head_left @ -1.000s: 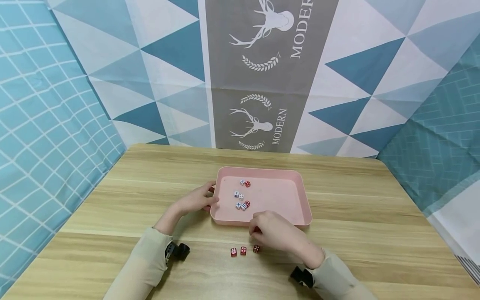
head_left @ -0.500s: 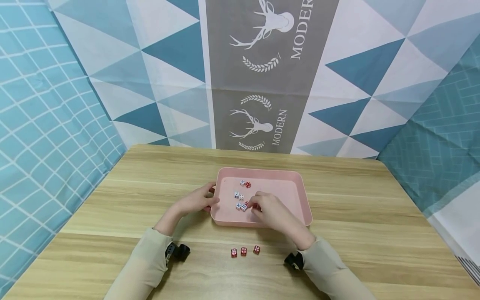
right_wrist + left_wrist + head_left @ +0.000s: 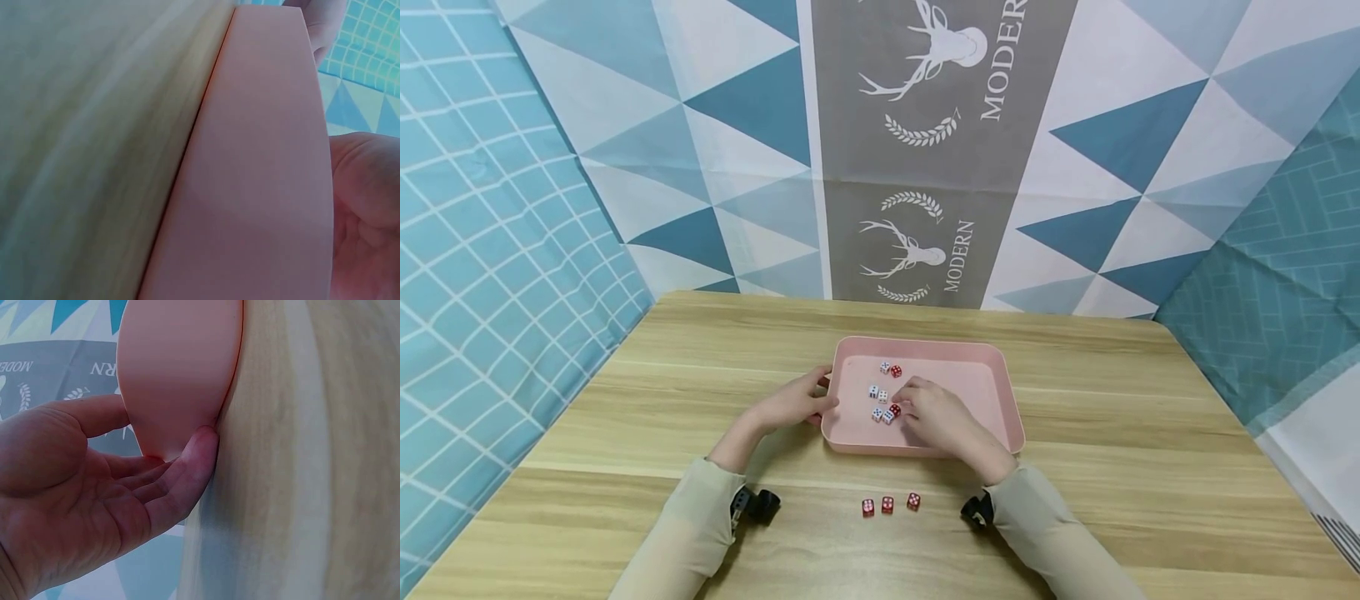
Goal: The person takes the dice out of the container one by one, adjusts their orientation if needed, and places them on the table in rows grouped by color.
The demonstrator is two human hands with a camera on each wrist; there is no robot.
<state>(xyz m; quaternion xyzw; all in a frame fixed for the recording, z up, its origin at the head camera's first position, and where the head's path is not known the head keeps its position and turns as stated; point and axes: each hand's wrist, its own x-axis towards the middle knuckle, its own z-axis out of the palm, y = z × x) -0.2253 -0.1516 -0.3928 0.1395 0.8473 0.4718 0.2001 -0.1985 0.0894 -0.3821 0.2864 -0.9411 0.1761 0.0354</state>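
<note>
My left hand (image 3: 792, 402) holds the left end of a shallow pink tray (image 3: 925, 451). In the left wrist view its thumb lies at the rim and the fingers (image 3: 199, 453) bend round the outer wall. Over the tray's inside, my right hand (image 3: 942, 417) reaches down, fingertips right at a red die (image 3: 895, 410). This die sits against a white die (image 3: 888, 417). In the right wrist view the tray wall hides the right fingers; I cannot tell whether they pinch the die. Several more white dice (image 3: 883, 397) and another red die (image 3: 897, 372) lie in the tray's left half.
Three red dice (image 3: 887, 505) stand in a loose row on the wooden table (image 3: 820, 550), in front of the tray. Patterned cloth (image 3: 917, 167) hangs behind the table, with blue checked cloth (image 3: 490, 250) along the left side.
From above the tray's front edge, my right hand has moved forward and in over the dice, its fingertips settling around the red die. My left hand stays on the tray.
</note>
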